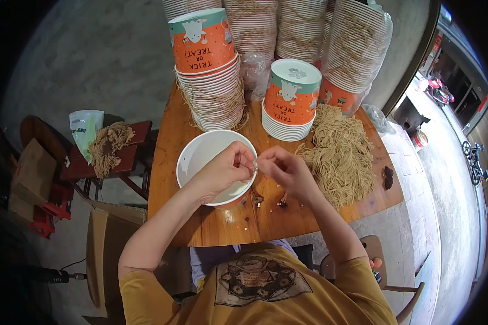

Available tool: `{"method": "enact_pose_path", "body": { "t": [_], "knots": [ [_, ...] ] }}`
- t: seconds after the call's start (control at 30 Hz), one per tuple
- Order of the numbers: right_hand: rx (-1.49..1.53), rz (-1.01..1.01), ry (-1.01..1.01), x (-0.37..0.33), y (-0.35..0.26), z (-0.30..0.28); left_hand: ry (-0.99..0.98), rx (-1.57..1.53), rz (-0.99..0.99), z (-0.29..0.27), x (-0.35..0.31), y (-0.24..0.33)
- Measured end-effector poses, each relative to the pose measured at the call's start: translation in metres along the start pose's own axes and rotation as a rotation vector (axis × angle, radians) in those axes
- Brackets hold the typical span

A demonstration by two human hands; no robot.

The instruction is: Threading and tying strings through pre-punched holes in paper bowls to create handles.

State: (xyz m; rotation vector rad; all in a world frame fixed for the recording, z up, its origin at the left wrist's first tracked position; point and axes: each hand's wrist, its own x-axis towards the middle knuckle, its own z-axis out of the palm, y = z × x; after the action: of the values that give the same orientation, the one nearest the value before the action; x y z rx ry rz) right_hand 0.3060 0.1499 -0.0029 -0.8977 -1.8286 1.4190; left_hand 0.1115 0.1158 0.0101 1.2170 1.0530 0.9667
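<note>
An open white paper bucket [196, 157] stands on the wooden table in front of me, its inside facing up. My left hand [228, 170] reaches over it, with fingers curled and pinched together at the right side of its rim. Just beside, my right hand [287, 169] is closed in a pinch, its fingertips meeting those of the left. Something small and pale shows between the fingertips, too small to name. To the right of my right hand lies a heap of tan cords [341, 154].
Behind the bucket stand a tall stack of orange-and-green printed buckets [205, 46] and a shorter stack [293, 100]. More stacked buckets [355, 49], partly wrapped in clear plastic, line the back. Small dark bits [388, 177] lie at the table's right. A bench [133, 138] holds cords at left.
</note>
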Motion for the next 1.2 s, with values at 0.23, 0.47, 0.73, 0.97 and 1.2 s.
{"method": "enact_pose_path", "body": {
  "t": [0.23,0.47,0.73,0.97,1.2],
  "knots": [
    [-0.373,-0.112,0.082,0.001,-0.017,0.008,0.036,0.174,0.045,0.0,-0.002,-0.004],
    [-0.428,-0.153,0.076,0.0,-0.012,0.009,0.072,0.327,0.096,0.006,-0.003,-0.002],
    [-0.473,-0.254,0.118,0.001,-0.012,0.01,0.099,0.42,0.185,0.01,-0.007,0.003],
    [-0.459,-0.204,0.085,0.002,-0.01,0.011,0.071,0.553,0.287,0.009,-0.01,0.004],
    [-0.35,-0.143,0.087,0.003,-0.004,0.014,0.072,0.674,0.326,0.003,-0.012,0.003]
  ]
}}
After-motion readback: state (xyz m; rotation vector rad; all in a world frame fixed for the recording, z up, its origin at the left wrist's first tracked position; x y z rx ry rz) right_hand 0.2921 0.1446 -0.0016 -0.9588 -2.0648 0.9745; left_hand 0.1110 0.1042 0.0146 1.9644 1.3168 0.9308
